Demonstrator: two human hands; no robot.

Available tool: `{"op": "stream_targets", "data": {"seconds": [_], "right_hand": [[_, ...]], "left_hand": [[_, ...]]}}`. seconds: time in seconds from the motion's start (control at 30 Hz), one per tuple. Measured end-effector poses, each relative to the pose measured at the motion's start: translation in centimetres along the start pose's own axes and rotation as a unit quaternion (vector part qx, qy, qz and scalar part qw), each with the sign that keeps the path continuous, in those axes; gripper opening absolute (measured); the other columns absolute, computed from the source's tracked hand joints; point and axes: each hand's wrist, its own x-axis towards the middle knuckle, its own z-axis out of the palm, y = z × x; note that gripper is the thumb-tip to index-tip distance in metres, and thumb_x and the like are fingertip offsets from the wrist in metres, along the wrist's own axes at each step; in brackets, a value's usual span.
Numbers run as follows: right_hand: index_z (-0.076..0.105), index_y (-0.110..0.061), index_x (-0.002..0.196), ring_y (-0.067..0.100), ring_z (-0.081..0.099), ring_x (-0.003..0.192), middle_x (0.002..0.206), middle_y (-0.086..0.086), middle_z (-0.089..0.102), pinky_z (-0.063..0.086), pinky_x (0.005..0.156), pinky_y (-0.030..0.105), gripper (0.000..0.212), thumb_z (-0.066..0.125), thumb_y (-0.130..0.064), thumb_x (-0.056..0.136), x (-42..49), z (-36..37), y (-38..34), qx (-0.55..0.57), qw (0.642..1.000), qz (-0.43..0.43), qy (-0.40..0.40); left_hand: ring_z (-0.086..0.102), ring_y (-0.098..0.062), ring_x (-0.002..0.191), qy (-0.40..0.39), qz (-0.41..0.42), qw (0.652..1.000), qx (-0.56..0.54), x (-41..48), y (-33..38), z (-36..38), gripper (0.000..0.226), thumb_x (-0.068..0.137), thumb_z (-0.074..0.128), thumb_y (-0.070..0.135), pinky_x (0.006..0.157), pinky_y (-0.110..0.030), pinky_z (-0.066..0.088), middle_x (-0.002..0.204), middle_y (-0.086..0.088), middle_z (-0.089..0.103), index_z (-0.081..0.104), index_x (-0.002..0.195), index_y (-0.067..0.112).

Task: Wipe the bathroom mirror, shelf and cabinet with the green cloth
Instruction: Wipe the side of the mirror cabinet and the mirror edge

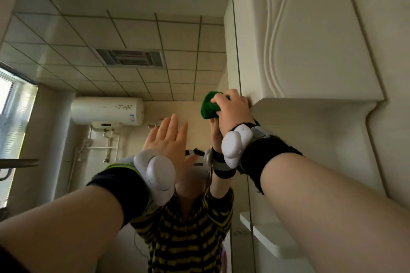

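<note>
forearms up close, bare, each with a fuzzy black wristband (266, 157) and a smooth, rounded white pod (160, 175) strapped on. left hand (168, 137) is spread flat, fingers straight, palm toward the mirror (133, 29), holding nothing; touching the glass or not, i can't tell. right hand (233, 111) is curled round the green cloth (209, 106), a soft bunched wad poking out left of my fingertips, at the mirror's right edge just beside the white cabinet (310, 40). cabinet's glossy, raised wavy lines down it, its inside hidden. white shelf (273, 241) sits lower right.
</note>
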Motion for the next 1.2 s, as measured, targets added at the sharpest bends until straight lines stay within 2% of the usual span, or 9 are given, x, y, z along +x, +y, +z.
{"op": "stream_targets", "data": {"seconds": [0.1,0.27,0.4,0.6,0.7,0.87,0.97,1.2], "right_hand": [[0.052,-0.015,0.108,0.024,0.036,0.100,0.116,0.007,0.041,0.031,0.073,0.032,0.037,0.046,0.005,0.078,0.3,0.2,0.2,0.006,1.000,-0.001,0.008],[0.054,-0.014,0.107,0.020,0.027,0.090,0.113,0.008,0.042,0.033,0.071,0.032,0.037,0.046,0.005,0.077,0.8,0.5,0.4,0.003,0.999,-0.001,0.039],[0.053,-0.016,0.111,0.029,0.037,0.101,0.117,0.009,0.041,0.040,0.085,0.038,0.038,0.044,0.002,0.079,2.5,0.2,0.0,0.001,0.999,0.027,0.035],[0.052,-0.017,0.118,0.032,0.038,0.110,0.122,0.010,0.041,0.041,0.092,0.039,0.042,0.045,0.002,0.081,4.6,0.0,0.3,0.026,0.998,0.025,0.056],[0.053,-0.018,0.118,0.031,0.039,0.106,0.121,0.009,0.041,0.040,0.090,0.035,0.044,0.045,0.003,0.081,4.1,0.5,0.4,0.018,0.997,0.015,0.079],[0.057,-0.020,0.114,0.031,0.039,0.104,0.121,0.007,0.044,0.035,0.086,0.034,0.042,0.047,0.002,0.080,1.5,1.5,0.3,0.007,0.995,0.018,0.102],[0.058,-0.017,0.112,0.030,0.037,0.104,0.122,0.009,0.044,0.032,0.075,0.032,0.041,0.047,0.005,0.080,-0.7,2.2,0.3,0.017,0.995,0.007,0.099],[0.061,-0.016,0.114,0.032,0.040,0.107,0.120,0.011,0.047,0.044,0.078,0.038,0.037,0.050,0.001,0.082,-4.8,2.6,0.3,0.057,0.993,0.013,0.105]], "left_hand": [[-0.012,-0.025,0.144,0.005,-0.004,1.000,-0.028,-0.1,0.4,0.3,0.085,0.088,0.037,0.064,0.116,-0.037,0.009,0.156,-0.008,-0.016,-0.004,0.148,0.019],[-0.018,-0.025,0.142,-0.008,-0.004,1.000,-0.019,-0.2,0.4,0.7,0.096,0.082,0.042,0.070,0.115,-0.037,0.010,0.154,-0.007,-0.021,-0.008,0.148,0.021],[-0.018,-0.025,0.142,-0.006,-0.008,1.000,-0.009,-0.2,0.5,1.1,0.104,0.076,0.045,0.074,0.115,-0.038,0.012,0.154,-0.007,-0.022,-0.008,0.148,0.021],[-0.019,-0.027,0.142,-0.018,-0.010,1.000,0.012,0.2,0.4,1.8,0.115,0.068,0.045,0.081,0.115,-0.038,0.009,0.153,-0.009,-0.024,-0.011,0.147,0.019],[-0.019,-0.029,0.141,-0.024,-0.013,0.999,0.017,0.4,0.5,2.0,0.115,0.071,0.049,0.077,0.115,-0.038,0.004,0.152,-0.011,-0.024,-0.012,0.146,0.016],[-0.017,-0.029,0.142,-0.018,-0.019,0.999,0.022,0.3,0.6,2.0,0.115,0.071,0.055,0.073,0.115,-0.038,0.006,0.153,-0.012,-0.021,-0.010,0.147,0.016],[-0.018,-0.028,0.142,-0.019,-0.023,0.999,0.019,0.3,0.7,2.0,0.116,0.072,0.056,0.072,0.115,-0.037,0.004,0.153,-0.011,-0.022,-0.012,0.147,0.016],[-0.015,-0.028,0.143,0.003,-0.015,0.999,0.028,-0.3,0.7,1.8,0.113,0.072,0.052,0.074,0.115,-0.037,0.006,0.154,-0.012,-0.019,-0.009,0.148,0.016]]}}
